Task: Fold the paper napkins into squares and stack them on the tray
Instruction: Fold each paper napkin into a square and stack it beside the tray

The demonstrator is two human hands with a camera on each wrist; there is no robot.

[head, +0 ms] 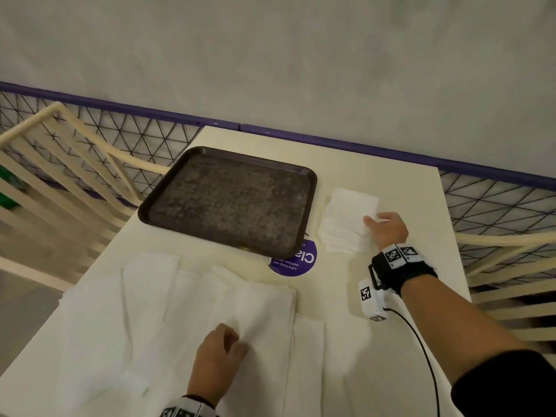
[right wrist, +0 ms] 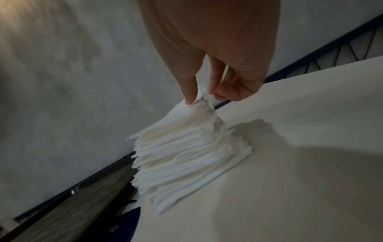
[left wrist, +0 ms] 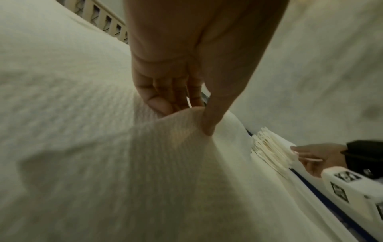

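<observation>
An empty dark brown tray lies at the back of the cream table. To its right sits a stack of folded white napkins; my right hand pinches the near corner of the top napkin, lifting it off the stack. Several large unfolded white napkins are spread over the table's near left. My left hand rests on them and pinches up a ridge of the top sheet between thumb and fingers.
A round purple sticker shows at the tray's near right corner. A purple rail with black mesh runs behind the table, with cream slatted chair backs on both sides. A cable trails from my right wrist camera.
</observation>
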